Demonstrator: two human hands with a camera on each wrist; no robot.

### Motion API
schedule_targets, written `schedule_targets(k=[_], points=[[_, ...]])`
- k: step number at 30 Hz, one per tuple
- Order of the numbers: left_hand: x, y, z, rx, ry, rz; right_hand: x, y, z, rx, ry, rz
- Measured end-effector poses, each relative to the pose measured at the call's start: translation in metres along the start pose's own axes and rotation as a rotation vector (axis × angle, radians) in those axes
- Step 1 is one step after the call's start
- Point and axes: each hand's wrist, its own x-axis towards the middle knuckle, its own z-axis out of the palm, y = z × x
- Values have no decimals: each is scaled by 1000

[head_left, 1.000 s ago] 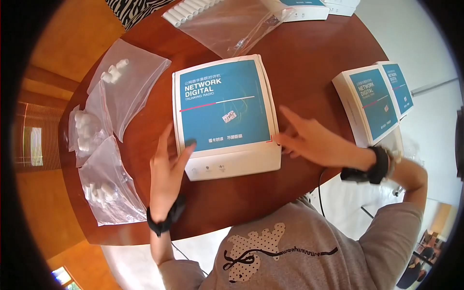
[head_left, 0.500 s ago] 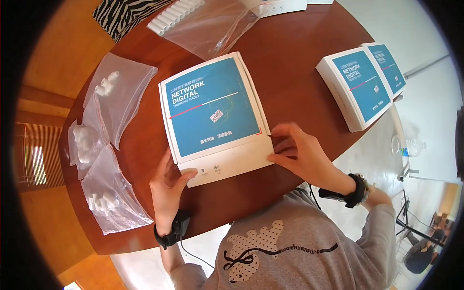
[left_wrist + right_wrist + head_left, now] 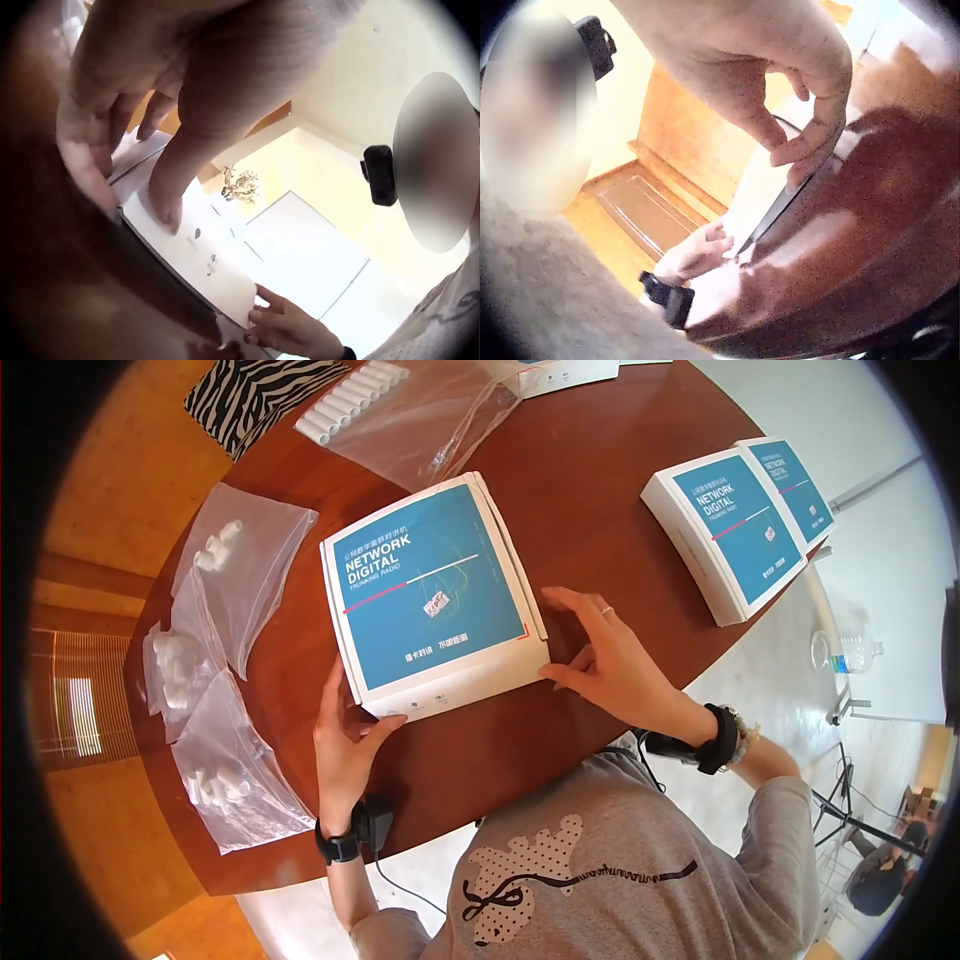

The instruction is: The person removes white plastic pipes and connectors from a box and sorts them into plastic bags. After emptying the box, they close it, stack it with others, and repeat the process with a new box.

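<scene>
Two-Corner Hold: Slip, Crush & Snag Check

1. Pos.: white/blue box (image 3: 420, 625), marked NETWORK DIGITAL, lies face up at ctr of frame over the bench (image 3: 570, 485), slightly rotated. Whether its near edge is fully down, cannot tell.

2. L hand (image 3: 345, 745): pinches btm-L corner; thumb on the front wall (image 3: 460, 695), fingers along L side.

3. R hand (image 3: 615, 660): pinches btm-R corner betw. thumb & fingertips; index finger bent, out beside R side.

4. Risks (judged):
a. Slip/skew. Cause: hold is at near corners only, far end w/o hand support; uneven pull would swing the box.
b. Wall crush or lid shift. Cause: excess thumb pressure on front wall, which is probably thin card.
c. Bag drag. Cause: large clear bag (image 3: 425, 435) w/ white tubes, top of frame, lies just beyond far edge; a forward push could catch it.
d. Cable snag. Cause: cable (image 3: 405, 898) hangs from L wrist, btm of frame; a wide L arm move could tug it.
e. Stack fall. Cause: nearer boxed unit (image 3: 735, 535) & farther boxed unit (image 3: 790, 495), upper R, sit at bench edge; a R elbow knock could tip them.
</scene>
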Motion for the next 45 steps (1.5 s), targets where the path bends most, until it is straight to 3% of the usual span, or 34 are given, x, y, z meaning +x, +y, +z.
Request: schedule_targets(k=[2, 4, 6, 7, 10, 15, 17, 20, 23, 26, 27, 30, 32, 38, 42, 45], points=[[5, 5, 1, 84, 40, 25, 8, 7, 1, -209, 97, -232], [15, 8, 6, 169, 50, 62, 17, 6, 0, -299, 76, -255], [23, 10, 11, 260, 36, 103, 24, 0, -1, -249, -65, -69], [27, 14, 17, 367, 41, 210, 20, 4, -3, -241, 6, -98], [28, 16, 20, 364, 20, 209, 22, 4, -3, -159, -10, -85], [18, 53, 58, 342, 142, 331, -14, -20, -37, 37, 224, -229], [19, 75, 78, 396, 44, 447, -36, -21, -58, -28, 410, -377], [21, 104, 121, 409, -196, 585, -59, -26, -85, 193, 802, -374], [33, 110, 172, 213, -500, 706, -68, -7, -128, 78, 1120, -130], [42, 116, 207, 170, -695, 815, -76, 44, -157, -797, 1271, -21], [44, 117, 216, 126, -719, 826, -78, 40, -147, -937, 1237, 27], [54, 108, 230, -41, -778, 670, -82, 1, -112, -881, 746, 48], [60, 102, 223, -23, -705, 688, -73, -10, -102, -1072, 681, 60], [67, 96, 155, 139, -621, 529, -40, 44, -156, -1108, 969, 52], [63, 80, 98, 275, -407, 405, -25, 73, -220, -1211, 1000, -81], [55, 66, 68, 260, -228, 298, -16, 89, -257, -1280, 974, -74]])
